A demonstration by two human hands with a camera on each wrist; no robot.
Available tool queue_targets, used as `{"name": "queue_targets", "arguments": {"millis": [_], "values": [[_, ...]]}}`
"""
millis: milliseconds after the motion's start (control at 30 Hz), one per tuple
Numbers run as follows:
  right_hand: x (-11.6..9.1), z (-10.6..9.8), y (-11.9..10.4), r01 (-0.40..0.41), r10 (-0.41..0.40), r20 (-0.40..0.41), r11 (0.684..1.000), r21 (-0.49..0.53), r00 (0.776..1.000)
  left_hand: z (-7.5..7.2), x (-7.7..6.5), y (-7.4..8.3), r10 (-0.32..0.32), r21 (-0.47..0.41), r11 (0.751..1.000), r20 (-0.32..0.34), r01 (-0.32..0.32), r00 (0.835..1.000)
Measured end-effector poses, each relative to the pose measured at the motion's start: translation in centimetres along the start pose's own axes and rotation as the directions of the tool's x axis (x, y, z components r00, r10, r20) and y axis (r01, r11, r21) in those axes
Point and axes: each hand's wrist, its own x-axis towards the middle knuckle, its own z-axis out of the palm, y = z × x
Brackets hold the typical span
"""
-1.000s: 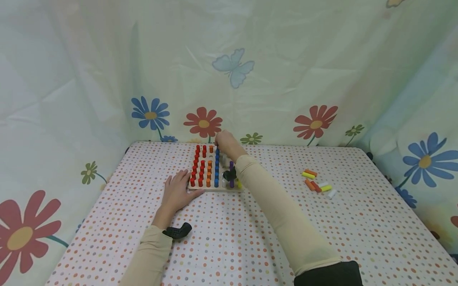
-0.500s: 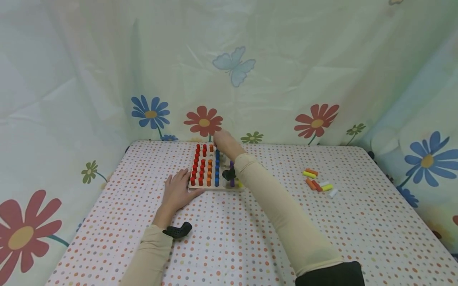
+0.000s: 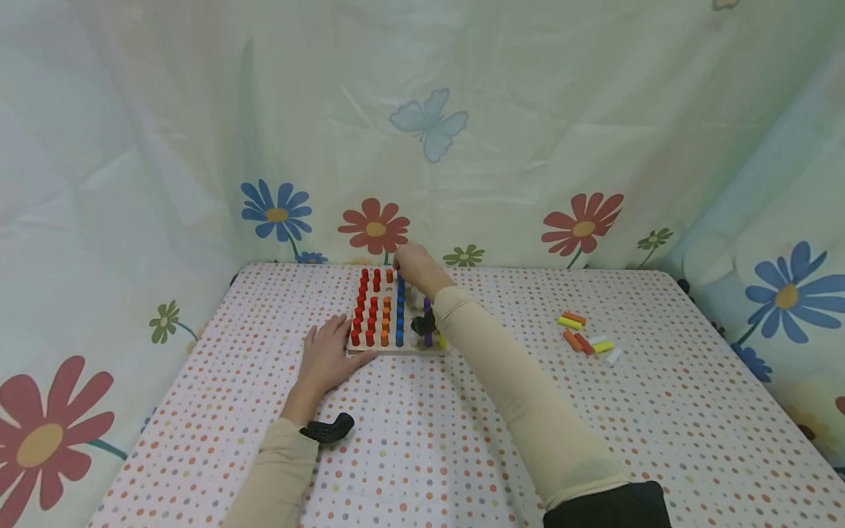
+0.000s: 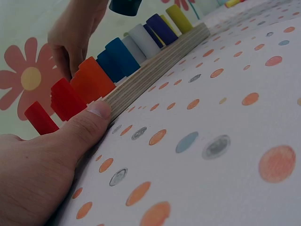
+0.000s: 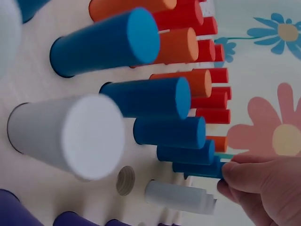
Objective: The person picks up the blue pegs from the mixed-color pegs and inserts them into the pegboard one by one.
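A wooden pegboard (image 4: 157, 63) carries rows of upright red, orange, blue, white, purple and yellow pegs. My right hand (image 3: 419, 267) reaches over its far end. In the right wrist view, thumb and finger pinch the top of a blue peg (image 5: 200, 168), the farthest in the blue row; its lower end meets the board. My left hand (image 3: 326, 358) rests at the board's near left corner, fingers spread along the left side. In the left wrist view, its thumb (image 4: 87, 125) lies against the front edge. My right forearm hides part of the board's right side.
Several loose pegs, including an orange peg (image 3: 571, 339), a red peg (image 3: 584, 345) and a white peg (image 3: 614, 357), lie right of the board on the dotted tablecloth (image 3: 422, 455). A flowered curtain (image 3: 502, 147) hangs behind the table. An unfilled hole (image 5: 125, 181) shows between white pegs.
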Motion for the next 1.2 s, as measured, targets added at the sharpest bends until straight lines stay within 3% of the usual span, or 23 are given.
{"name": "queue_targets", "arguments": {"millis": [167,533,633,700,867,1000,1200], "values": [[0.3,0.7,0.4,-0.066,0.066,0.007,0.993,0.097,0.998,-0.1,-0.3,0.1,-0.010,-0.005,1.000,0.017,0.010,1.000],[0.5,0.2,0.2,-0.050,0.048,0.064,0.998,0.040,0.997,-0.3,-0.4,-0.1,-0.024,0.000,1.000,0.019,0.024,1.000],[0.4,0.3,-0.3,-0.036,0.038,0.074,0.999,-0.028,0.997,-0.2,-0.4,-0.2,-0.026,0.001,1.000,0.018,0.026,1.000],[0.4,0.4,-0.6,-0.009,0.019,0.079,0.991,-0.131,0.997,-0.1,-0.5,-0.3,-0.027,0.000,1.000,0.015,0.027,1.000],[0.2,0.9,-1.0,0.060,-0.029,0.105,0.950,-0.308,0.994,0.0,-0.6,-0.3,-0.025,-0.004,1.000,0.000,0.025,1.000],[-0.2,1.3,-0.9,0.054,-0.035,0.083,0.970,-0.237,0.996,0.2,-0.6,-0.5,-0.027,-0.005,1.000,0.006,0.027,1.000],[-1.7,1.7,0.6,0.009,-0.010,-0.015,0.999,-0.043,1.000,0.5,0.0,-1.3,-0.037,0.016,0.999,0.029,0.037,0.999]]}}
